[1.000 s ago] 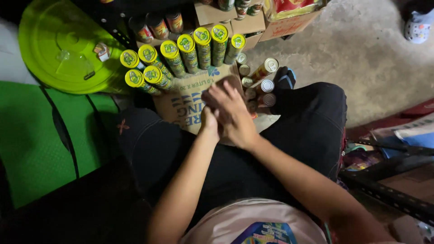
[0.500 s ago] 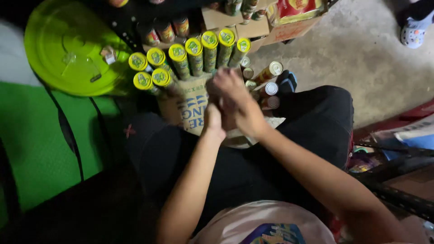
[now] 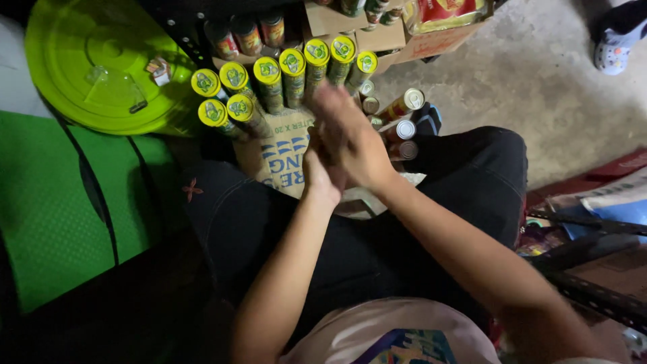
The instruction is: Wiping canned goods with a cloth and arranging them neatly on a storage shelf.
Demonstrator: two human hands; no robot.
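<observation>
Sitting with knees apart in black trousers, a person presses both hands together above a flattened cardboard piece [image 3: 283, 152] on the floor. The right hand [image 3: 354, 145] lies over the left hand [image 3: 322, 176], palms touching; whether anything is gripped between them cannot be told. At eleven o'clock from the hands, just beyond the cardboard, stands a cluster of yellow-lidded cans [image 3: 283, 74], tilted and touching each other. At two o'clock, a few loose cans [image 3: 403, 118] lie near the knee. Far at ten o'clock sits a lime-green round lid [image 3: 81, 47].
</observation>
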